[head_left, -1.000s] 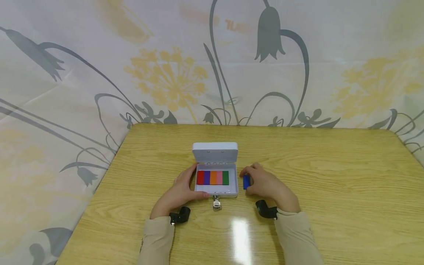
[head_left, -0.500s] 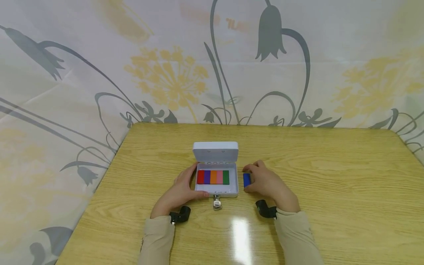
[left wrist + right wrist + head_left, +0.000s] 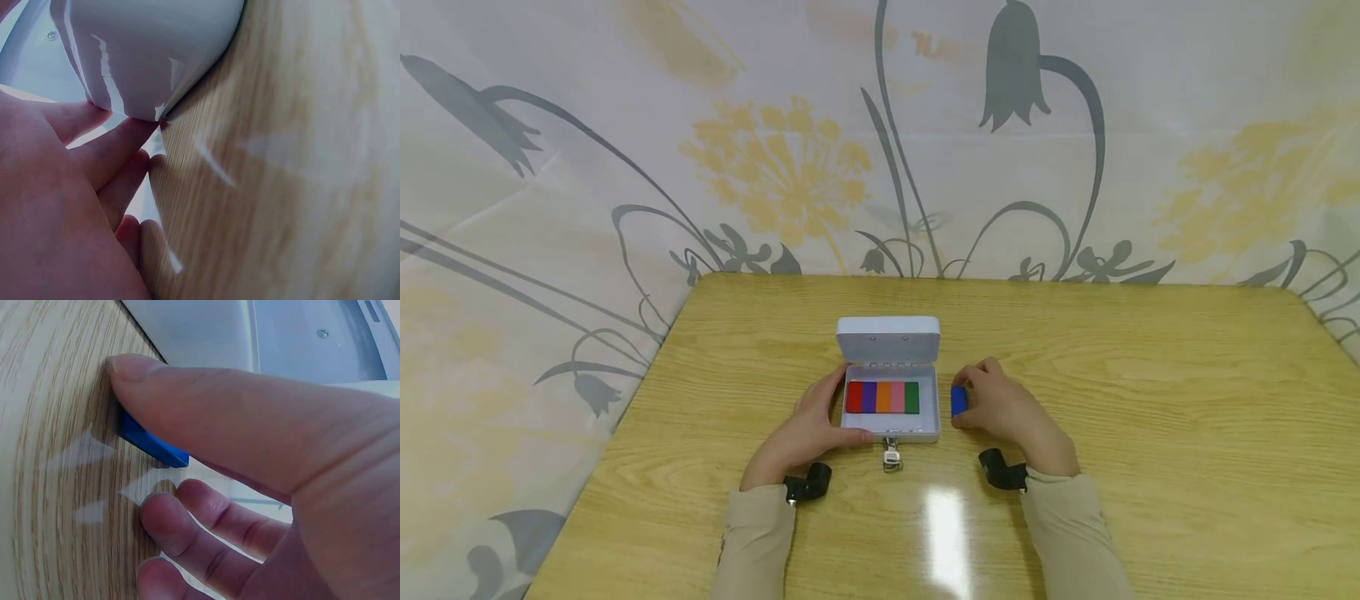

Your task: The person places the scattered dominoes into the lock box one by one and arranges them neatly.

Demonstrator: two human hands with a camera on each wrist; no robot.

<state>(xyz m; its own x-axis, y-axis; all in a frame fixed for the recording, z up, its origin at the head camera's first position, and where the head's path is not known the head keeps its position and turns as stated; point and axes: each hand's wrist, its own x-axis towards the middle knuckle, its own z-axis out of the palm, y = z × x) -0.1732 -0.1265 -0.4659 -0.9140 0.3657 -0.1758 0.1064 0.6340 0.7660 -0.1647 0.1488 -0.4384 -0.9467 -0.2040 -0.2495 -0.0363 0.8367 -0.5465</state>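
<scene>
A small white metal box [image 3: 928,421] stands on the table with its lid [image 3: 888,340] up. Inside lies a row of flat coloured blocks: red [image 3: 854,397], purple, orange, pink and green [image 3: 912,397]. My left hand [image 3: 808,429] holds the box at its front left corner, thumb along the front edge and fingers against the left side. Just right of the box, a blue block [image 3: 958,402] lies on the table, and my right hand [image 3: 1003,408] pinches it between thumb and fingers. In the right wrist view the thumb partly covers the blue block [image 3: 153,445].
A silver latch with keys [image 3: 891,456] hangs at the box's front. The wood-grained table [image 3: 1150,417] extends widely to the right. A patterned curtain [image 3: 1075,167] borders its back and left sides. Each wrist carries a black camera mount [image 3: 1000,469].
My right hand's fingers have drawn slightly to the right around the blue block. The head view has tilted a little. The left hand and box stay as they were.
</scene>
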